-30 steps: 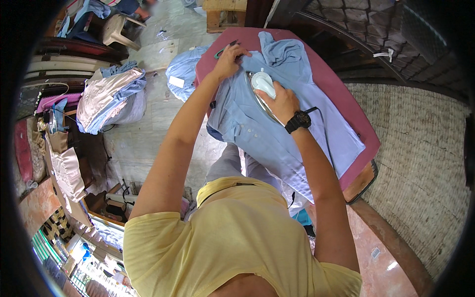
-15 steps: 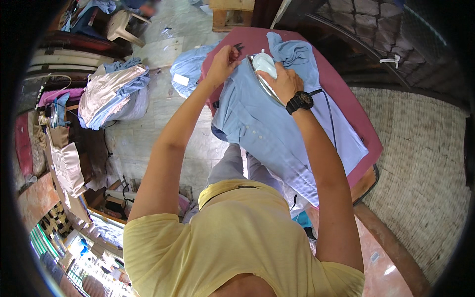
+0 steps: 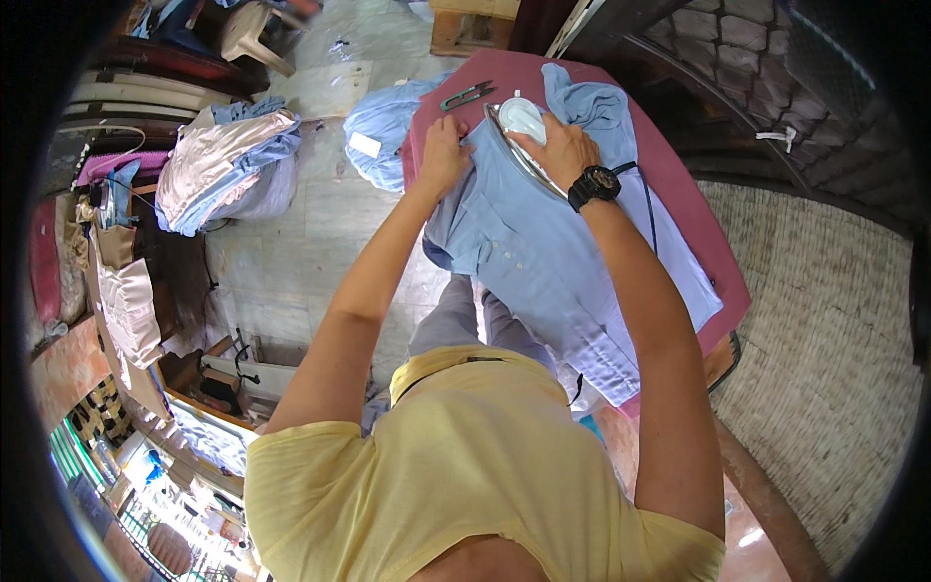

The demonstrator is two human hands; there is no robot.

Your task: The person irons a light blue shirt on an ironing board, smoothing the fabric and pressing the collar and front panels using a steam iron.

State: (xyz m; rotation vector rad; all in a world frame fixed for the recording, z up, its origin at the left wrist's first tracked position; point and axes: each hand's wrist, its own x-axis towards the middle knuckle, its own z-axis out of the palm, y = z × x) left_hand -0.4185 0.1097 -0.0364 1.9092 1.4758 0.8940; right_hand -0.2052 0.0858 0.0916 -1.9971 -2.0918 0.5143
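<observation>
A light blue shirt (image 3: 543, 262) lies spread on a maroon ironing table (image 3: 679, 184). My right hand (image 3: 558, 150), with a black watch on the wrist, grips a white iron (image 3: 519, 121) pressed on the shirt near its far end. My left hand (image 3: 444, 155) lies flat on the shirt's left edge, fingers holding the cloth down beside the iron. The iron's dark cord (image 3: 648, 199) runs back across the shirt. Small green snips (image 3: 465, 95) lie on the table just beyond my left hand.
A heap of blue cloth (image 3: 383, 131) hangs off the table's left side. A pile of folded pale garments (image 3: 228, 165) sits on the floor at left. A plastic stool (image 3: 254, 34) stands at the far end. A woven mat (image 3: 824, 339) covers the floor at right.
The iron and my right hand have slid away from me toward the shirt's far end. My left hand stayed on the left edge of the cloth.
</observation>
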